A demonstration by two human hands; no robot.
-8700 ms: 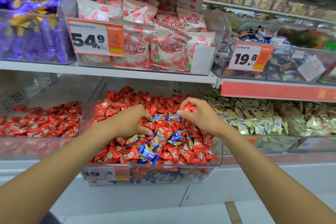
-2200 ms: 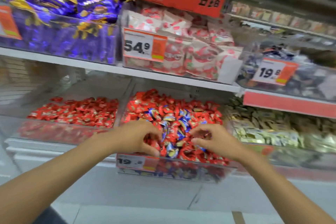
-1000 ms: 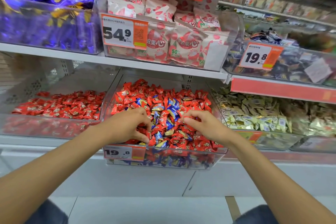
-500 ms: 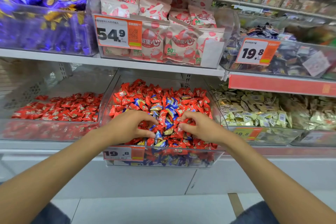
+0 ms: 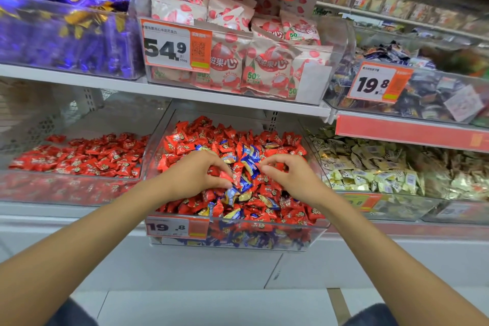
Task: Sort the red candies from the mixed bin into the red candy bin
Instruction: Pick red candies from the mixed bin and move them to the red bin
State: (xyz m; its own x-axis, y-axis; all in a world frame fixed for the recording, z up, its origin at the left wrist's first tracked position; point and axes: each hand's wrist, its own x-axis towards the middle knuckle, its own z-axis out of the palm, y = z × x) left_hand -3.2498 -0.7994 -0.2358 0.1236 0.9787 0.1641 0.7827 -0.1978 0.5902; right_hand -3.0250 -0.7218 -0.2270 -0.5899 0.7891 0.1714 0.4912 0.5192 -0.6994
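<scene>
A clear mixed bin (image 5: 264, 235) on the lower shelf holds a heap of red candies (image 5: 190, 140) with blue and gold ones (image 5: 248, 159) among them. Both of my hands are in its middle. My left hand (image 5: 193, 177) has its fingers curled round red candies, and its thumb and forefinger pinch one. My right hand (image 5: 288, 177) curls over the pile beside it and pinches a red candy at its fingertips. To the left stands the clear red candy bin (image 5: 66, 188), with a shallow layer of red candies (image 5: 87, 156).
A bin of pale gold candies (image 5: 370, 167) stands to the right. The shelf above (image 5: 158, 90) overhangs the bins and carries purple bags, strawberry-print packs and dark candies. Orange price tags (image 5: 176, 227) hang on the bin fronts. Grey floor lies below.
Both hands have stayed in the middle of the mixed bin, fingers working through the candies. The view has drifted slightly; the bins have not moved.
</scene>
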